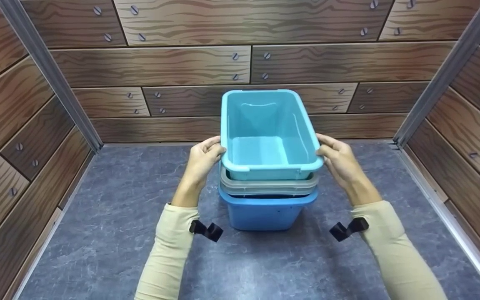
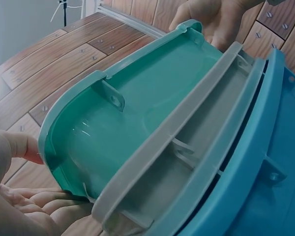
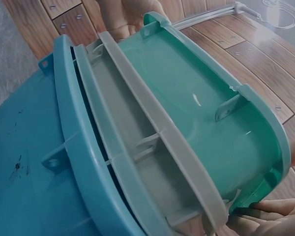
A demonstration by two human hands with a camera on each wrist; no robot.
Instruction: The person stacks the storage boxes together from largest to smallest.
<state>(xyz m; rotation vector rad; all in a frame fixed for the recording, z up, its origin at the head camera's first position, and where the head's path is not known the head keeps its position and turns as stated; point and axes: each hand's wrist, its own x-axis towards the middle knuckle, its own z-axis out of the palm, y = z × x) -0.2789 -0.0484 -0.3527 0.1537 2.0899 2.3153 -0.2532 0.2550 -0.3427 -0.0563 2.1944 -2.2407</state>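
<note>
A light turquoise plastic bin (image 1: pixel 261 114) stands at the top of a nested stack, its hollow inside facing up. My left hand (image 1: pixel 202 160) pinches its left rim, thumb above and fingers beneath. On the opposite side my right hand (image 1: pixel 341 160) holds the right rim the same way. Under it sits a grey bin (image 3: pixel 137 98), then a pale teal rim (image 2: pixel 206 182), and at the bottom a blue bin (image 1: pixel 265 216) on the floor. In both wrist views the turquoise bin's outer wall shows well above the grey rim, its lower part hidden inside.
The dark grey marbled floor (image 1: pixel 111 233) spreads around the stack. Wood-patterned panels (image 1: pixel 152 62) rise behind it and on both sides, with metal strips at the corners. Black straps (image 1: pixel 206 230) hang from both sleeves.
</note>
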